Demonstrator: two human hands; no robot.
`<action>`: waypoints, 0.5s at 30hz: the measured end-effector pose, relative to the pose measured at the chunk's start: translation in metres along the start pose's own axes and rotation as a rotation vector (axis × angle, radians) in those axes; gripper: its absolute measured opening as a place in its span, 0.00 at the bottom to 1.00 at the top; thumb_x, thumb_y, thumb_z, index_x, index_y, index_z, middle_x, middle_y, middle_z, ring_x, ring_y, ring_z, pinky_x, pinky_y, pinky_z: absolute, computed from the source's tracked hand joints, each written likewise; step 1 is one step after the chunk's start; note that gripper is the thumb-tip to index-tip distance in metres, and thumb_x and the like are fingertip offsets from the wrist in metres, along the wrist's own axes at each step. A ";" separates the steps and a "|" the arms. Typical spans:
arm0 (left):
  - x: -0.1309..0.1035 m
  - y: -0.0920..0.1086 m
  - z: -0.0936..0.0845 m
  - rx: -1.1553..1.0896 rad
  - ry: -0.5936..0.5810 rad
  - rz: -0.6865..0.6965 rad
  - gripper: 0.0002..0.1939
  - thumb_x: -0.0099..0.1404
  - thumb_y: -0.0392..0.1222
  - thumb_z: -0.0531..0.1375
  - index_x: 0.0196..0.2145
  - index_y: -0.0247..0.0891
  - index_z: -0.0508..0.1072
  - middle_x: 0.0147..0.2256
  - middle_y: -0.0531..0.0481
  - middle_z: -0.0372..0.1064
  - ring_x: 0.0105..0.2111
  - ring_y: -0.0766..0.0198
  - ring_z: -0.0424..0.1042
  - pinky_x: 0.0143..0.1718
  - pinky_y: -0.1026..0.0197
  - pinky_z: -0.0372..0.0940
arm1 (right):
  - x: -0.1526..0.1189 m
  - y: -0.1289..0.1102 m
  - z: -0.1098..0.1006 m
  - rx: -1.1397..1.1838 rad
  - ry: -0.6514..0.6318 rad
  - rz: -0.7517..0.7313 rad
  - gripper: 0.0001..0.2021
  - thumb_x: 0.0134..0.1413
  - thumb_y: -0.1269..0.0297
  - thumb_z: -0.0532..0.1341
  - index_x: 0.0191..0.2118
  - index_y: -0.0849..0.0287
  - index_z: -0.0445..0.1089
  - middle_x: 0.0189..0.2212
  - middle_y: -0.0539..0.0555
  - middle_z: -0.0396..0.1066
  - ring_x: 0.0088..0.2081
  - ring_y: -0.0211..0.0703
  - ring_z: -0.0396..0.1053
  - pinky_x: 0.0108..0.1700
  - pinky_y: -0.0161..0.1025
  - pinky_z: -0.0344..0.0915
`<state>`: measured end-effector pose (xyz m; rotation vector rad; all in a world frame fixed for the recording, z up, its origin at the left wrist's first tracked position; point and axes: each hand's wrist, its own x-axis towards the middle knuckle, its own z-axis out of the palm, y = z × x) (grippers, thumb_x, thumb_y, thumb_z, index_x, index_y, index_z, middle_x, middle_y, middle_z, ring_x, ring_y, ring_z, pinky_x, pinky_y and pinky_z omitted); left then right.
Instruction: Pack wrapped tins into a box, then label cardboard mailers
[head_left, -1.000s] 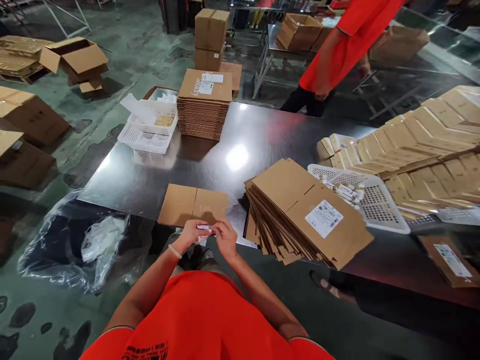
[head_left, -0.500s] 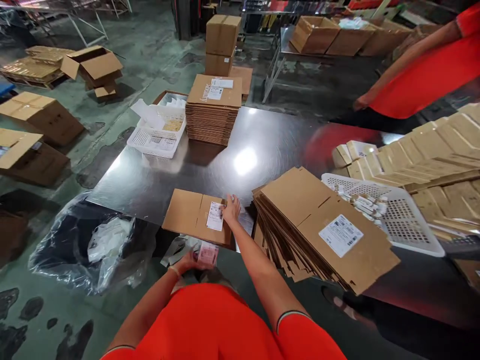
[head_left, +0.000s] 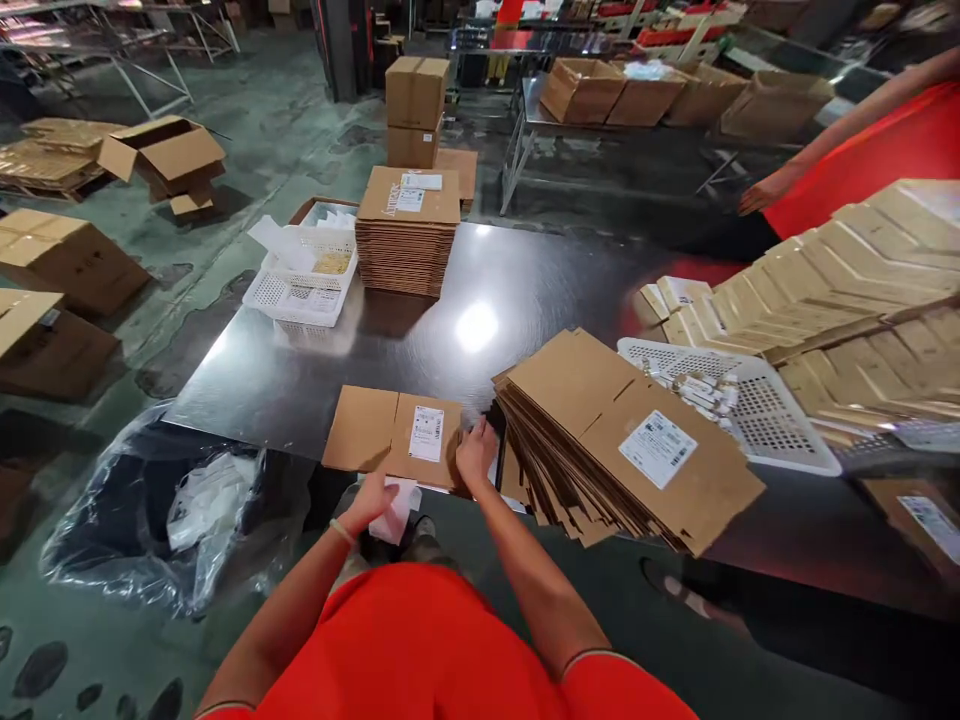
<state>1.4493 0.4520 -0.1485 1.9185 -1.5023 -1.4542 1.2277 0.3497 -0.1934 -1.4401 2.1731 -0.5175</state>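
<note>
A flat folded cardboard carton [head_left: 361, 428] lies at the near table edge, with a white printed label [head_left: 427, 434] on its right half. My left hand [head_left: 370, 500] is closed on a pale pinkish sheet of paper [head_left: 393, 514], which hangs below the carton's front edge. Over at the carton's right end is my right hand [head_left: 477, 456], fingers curled in the narrow gap beside the carton stack; what they grip, if anything, is hidden. That stack of flat cartons [head_left: 574, 395] leans fanned out on the right, a large white label [head_left: 658, 449] on its top carton.
White baskets [head_left: 298, 300] and another carton stack [head_left: 405, 240] stand at the back of the metal table [head_left: 420, 340]. Right of me are a white basket of small packets [head_left: 780, 420] and rows of tan boxes [head_left: 840, 260]. A plastic-lined bin [head_left: 150, 510] sits left; a co-worker's arm [head_left: 810, 165] reaches in.
My left hand has risen to the carton's front edge with the pinkish paper. My right hand has slid off the label to the carton's right end. The view has shifted slightly.
</note>
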 end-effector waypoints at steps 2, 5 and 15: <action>0.004 0.007 0.001 0.186 0.036 -0.046 0.32 0.62 0.30 0.62 0.64 0.32 0.70 0.48 0.33 0.80 0.54 0.43 0.76 0.59 0.48 0.65 | -0.013 0.009 -0.004 0.042 -0.034 0.009 0.19 0.61 0.69 0.54 0.51 0.68 0.76 0.52 0.74 0.74 0.57 0.63 0.69 0.60 0.54 0.63; 0.006 0.009 -0.001 0.267 0.026 -0.035 0.32 0.60 0.27 0.63 0.63 0.29 0.71 0.47 0.30 0.80 0.54 0.39 0.76 0.58 0.48 0.65 | -0.035 0.001 0.003 0.083 -0.020 0.020 0.13 0.57 0.67 0.57 0.42 0.64 0.77 0.44 0.69 0.75 0.51 0.60 0.71 0.57 0.51 0.65; -0.007 -0.007 -0.021 0.061 -0.162 0.329 0.33 0.71 0.42 0.56 0.72 0.38 0.62 0.45 0.44 0.82 0.50 0.50 0.77 0.56 0.50 0.69 | -0.016 0.013 -0.086 0.552 0.266 -0.155 0.25 0.58 0.64 0.55 0.61 0.57 0.65 0.50 0.57 0.79 0.49 0.47 0.76 0.52 0.42 0.70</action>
